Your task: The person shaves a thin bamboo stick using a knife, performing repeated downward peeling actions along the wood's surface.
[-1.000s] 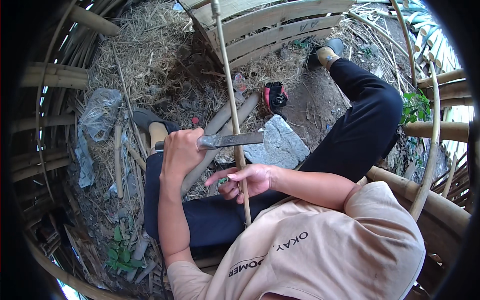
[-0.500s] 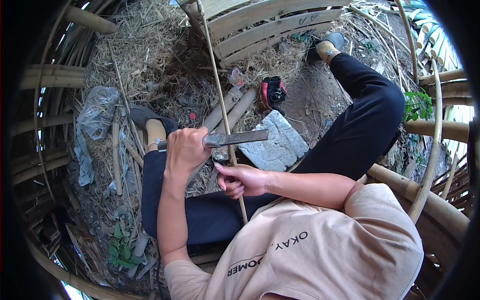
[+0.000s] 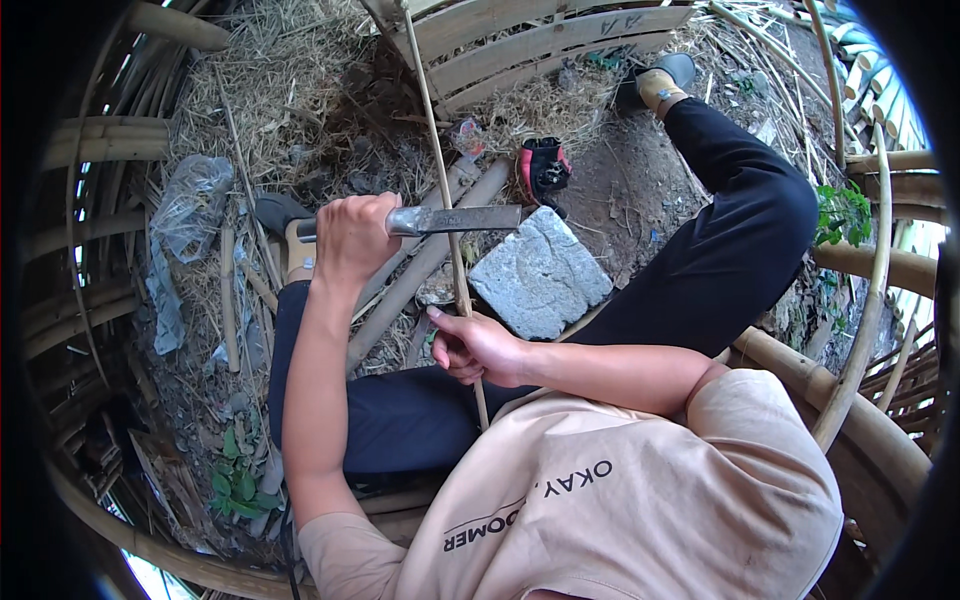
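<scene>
Fingers of the left hand (image 3: 352, 238) wrap round the handle of a long flat knife (image 3: 485, 217), its blade crossing a slender stick (image 3: 458, 265); knife and hand have moved farther along it than half a second ago. Nearer, fingers of the right hand (image 3: 485, 350) curl around the stick, left of a grey stone (image 3: 540, 272).

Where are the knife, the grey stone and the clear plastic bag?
Knife (image 3: 480, 218): head view, blade.
Grey stone (image 3: 541, 275): head view, upper face.
Clear plastic bag (image 3: 193, 207): head view, crumpled middle.
</scene>
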`<state>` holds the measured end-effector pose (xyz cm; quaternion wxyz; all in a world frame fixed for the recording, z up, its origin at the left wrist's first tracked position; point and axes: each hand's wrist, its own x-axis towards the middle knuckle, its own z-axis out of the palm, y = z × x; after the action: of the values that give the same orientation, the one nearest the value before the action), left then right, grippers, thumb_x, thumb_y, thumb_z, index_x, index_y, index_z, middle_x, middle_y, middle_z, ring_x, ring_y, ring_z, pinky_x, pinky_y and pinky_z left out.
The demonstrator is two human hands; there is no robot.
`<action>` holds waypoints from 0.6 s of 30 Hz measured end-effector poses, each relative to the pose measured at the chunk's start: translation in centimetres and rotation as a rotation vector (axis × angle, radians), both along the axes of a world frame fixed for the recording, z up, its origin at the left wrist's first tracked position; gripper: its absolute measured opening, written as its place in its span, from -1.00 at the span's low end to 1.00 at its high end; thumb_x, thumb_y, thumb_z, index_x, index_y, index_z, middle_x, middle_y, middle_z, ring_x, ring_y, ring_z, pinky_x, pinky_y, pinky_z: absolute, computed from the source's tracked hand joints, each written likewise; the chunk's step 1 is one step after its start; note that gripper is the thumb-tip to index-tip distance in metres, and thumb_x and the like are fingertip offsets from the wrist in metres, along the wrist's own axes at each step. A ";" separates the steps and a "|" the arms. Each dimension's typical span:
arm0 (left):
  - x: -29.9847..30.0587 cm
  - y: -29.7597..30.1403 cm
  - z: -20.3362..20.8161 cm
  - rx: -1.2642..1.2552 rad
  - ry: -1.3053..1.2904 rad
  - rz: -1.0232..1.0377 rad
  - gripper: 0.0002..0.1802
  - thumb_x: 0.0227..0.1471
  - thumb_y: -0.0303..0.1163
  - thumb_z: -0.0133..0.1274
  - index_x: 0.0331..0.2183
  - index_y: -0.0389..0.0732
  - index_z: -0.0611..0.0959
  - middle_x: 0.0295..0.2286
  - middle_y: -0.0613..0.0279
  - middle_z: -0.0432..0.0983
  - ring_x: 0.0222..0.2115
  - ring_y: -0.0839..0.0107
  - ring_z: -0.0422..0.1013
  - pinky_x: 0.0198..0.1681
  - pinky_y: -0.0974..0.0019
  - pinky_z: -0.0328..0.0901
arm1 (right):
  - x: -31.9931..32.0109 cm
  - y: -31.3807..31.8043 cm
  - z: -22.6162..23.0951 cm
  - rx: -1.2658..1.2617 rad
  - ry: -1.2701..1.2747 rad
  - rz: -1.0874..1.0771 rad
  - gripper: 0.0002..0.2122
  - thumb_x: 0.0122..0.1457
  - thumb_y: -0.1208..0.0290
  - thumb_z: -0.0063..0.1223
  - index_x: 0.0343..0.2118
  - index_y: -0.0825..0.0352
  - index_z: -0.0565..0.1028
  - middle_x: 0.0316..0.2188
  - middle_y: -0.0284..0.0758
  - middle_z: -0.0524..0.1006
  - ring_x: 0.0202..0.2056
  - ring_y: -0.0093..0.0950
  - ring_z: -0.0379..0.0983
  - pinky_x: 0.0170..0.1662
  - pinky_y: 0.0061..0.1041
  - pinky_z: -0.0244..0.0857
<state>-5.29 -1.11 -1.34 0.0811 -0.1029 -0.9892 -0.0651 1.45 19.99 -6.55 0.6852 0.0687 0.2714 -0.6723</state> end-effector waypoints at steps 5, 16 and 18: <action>-2.4 -1.4 0.7 -0.062 0.104 -0.034 -0.77 0.05 -0.32 0.11 -0.59 -0.17 0.54 -0.63 0.07 0.53 -0.56 0.02 0.51 -0.50 0.02 0.34 | -0.1 -0.2 0.6 0.072 0.042 -0.007 -0.42 0.41 -0.11 -0.29 -0.64 0.26 0.33 -0.80 -0.57 -0.01 -0.76 -0.65 -0.16 -0.64 -0.54 -0.24; -5.6 -5.7 2.3 -0.265 0.117 0.490 -0.81 0.09 -0.29 0.01 -0.47 -0.14 0.63 -0.55 0.04 0.61 -0.47 -0.03 0.57 -0.40 -0.03 0.43 | 0.6 -0.1 2.0 0.209 0.155 -0.013 -0.45 0.40 -0.05 -0.22 -0.66 0.25 0.33 -0.81 -0.50 0.06 -0.78 -0.60 -0.06 -0.66 -0.51 -0.14; -5.6 -9.0 4.7 -0.177 0.115 0.536 -0.80 0.08 -0.24 0.05 -0.45 -0.12 0.65 -0.54 -0.05 0.59 -0.45 -0.10 0.55 -0.42 -0.05 0.40 | 1.4 0.3 0.1 0.094 0.073 0.033 -0.46 0.40 -0.05 -0.20 -0.65 0.26 0.33 -0.80 -0.51 0.08 -0.76 -0.61 -0.07 -0.65 -0.51 -0.15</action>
<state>-10.87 -10.10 3.37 0.1421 0.1520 -0.9768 0.0511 2.86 20.33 -6.47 0.6818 0.0719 0.3287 -0.6496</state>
